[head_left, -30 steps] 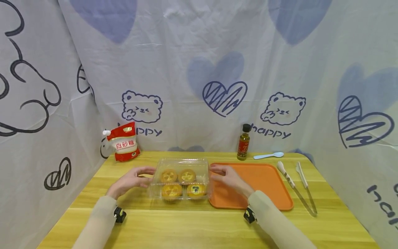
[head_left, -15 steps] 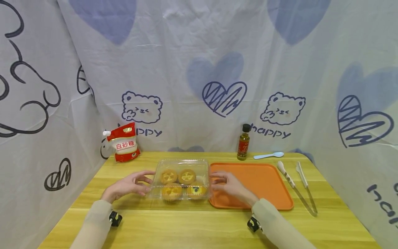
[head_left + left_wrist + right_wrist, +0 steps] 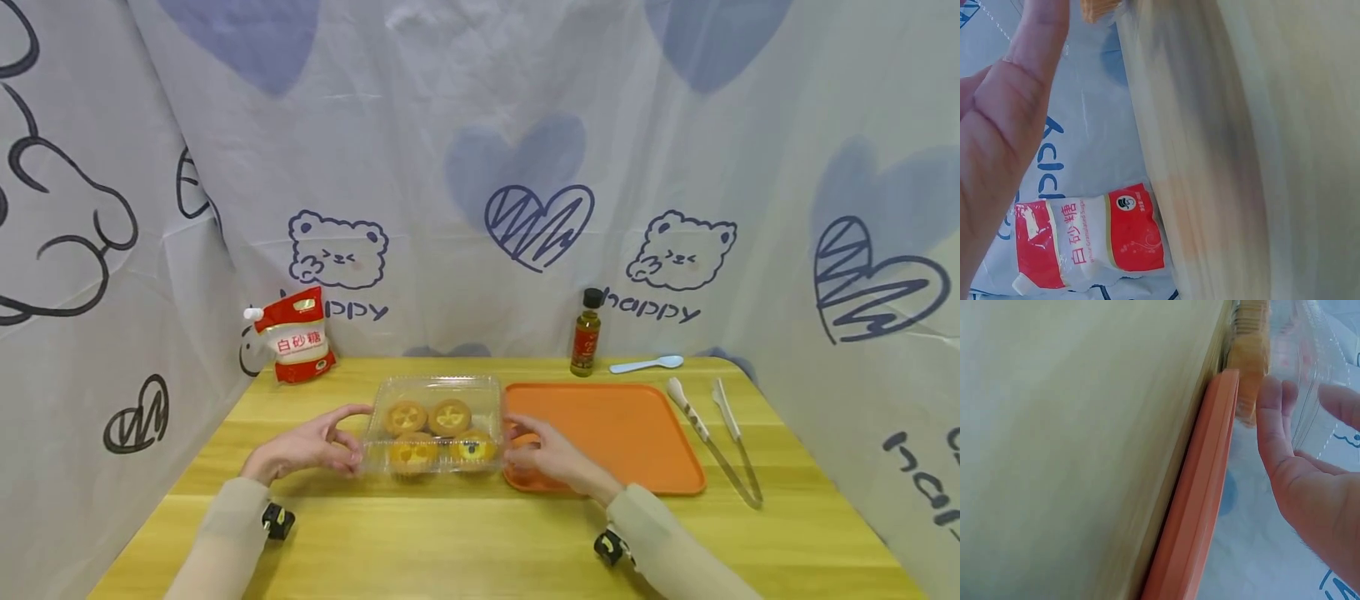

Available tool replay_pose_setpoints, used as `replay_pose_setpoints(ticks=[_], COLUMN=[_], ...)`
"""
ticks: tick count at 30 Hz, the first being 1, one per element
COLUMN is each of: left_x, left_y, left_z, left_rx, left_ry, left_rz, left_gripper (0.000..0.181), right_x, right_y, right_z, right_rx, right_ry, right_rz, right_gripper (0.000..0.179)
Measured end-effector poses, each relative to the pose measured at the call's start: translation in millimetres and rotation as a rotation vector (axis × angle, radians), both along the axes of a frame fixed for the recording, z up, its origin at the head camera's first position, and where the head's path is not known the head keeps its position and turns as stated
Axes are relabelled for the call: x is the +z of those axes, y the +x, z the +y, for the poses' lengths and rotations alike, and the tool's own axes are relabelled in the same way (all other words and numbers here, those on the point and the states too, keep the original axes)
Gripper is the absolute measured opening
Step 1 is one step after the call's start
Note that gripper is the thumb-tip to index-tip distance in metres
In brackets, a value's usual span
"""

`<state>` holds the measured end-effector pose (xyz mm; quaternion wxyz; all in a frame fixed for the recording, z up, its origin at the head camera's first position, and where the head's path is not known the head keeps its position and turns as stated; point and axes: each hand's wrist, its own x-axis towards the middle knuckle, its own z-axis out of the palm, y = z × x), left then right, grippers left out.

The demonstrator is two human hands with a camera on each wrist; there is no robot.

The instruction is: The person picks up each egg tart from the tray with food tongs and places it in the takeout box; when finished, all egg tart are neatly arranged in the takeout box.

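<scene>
A clear plastic clamshell box (image 3: pixel 438 380) sits mid-table, with several round yellow-brown tarts (image 3: pixel 450 417) inside it. My left hand (image 3: pixel 311 446) holds the box's left side, thumb low and index finger higher with a gap between them. On the opposite side my right hand (image 3: pixel 551 458) grips the box near the tray's left end. Seen from the right wrist, the thumb and fingers of that hand (image 3: pixel 1310 487) stand on either side of the box's edge. The left fingertips' contact is out of the left wrist view.
An orange tray (image 3: pixel 600 442) lies right of the box. Metal tongs (image 3: pixel 708 437) lie beyond it. A dark-capped bottle (image 3: pixel 586 333) and a pale blue spoon (image 3: pixel 647 365) are at the back edge. A red-and-white sugar bag (image 3: pixel 300 337) stands back left.
The head view has tipped down slightly, so everything sits higher in it. Both hands shifted slightly and bent their fingers more at the box's sides. The box has hardly moved.
</scene>
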<state>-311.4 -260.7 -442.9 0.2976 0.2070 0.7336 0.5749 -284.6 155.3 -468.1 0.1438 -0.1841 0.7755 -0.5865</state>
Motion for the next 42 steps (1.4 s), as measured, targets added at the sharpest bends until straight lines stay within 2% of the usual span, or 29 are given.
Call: replay_pose_setpoints(ticks=[4,8,17,26,34,38,42], left_x=[3.0,3.8,2.8,1.3,1.1,6.1,13.8], left_y=[2.4,3.0,3.1,3.7,4.1,7.7,8.5], left_z=[2.5,5.7,12.0,14.6,12.1,11.4,11.3], left_rx=[-0.002,0.021,0.025,0.025,0.023,0.035,0.071], left_ry=[0.010,0.018,0.010,0.023,0.024,-0.037,-0.168], left_rz=[-0.042,-0.077,-0.076,-0.074,-0.101,-0.055,0.080], left_gripper=[0.090,0.090,0.095,0.097,0.090,0.090,0.073], right_x=[1.1,0.4,-0.5,-0.6,-4.6,-3.5,1.3], right_y=[3.2,6.0,9.7,11.9,13.4,15.1,14.8], right_z=[-3.2,-5.4,-7.3,-10.2,-10.1,-3.4,7.4], right_rx=[0.014,0.028,0.022,-0.005,-0.019,-0.037,-0.063], right_ry=[-0.040,-0.098,-0.171,-0.160,-0.134,-0.085,-0.038], right_rz=[-0.052,-0.112,-0.173,-0.154,-0.132,-0.079,-0.017], right_gripper=[0.071,0.073,0.075,0.074,0.072,0.067,0.058])
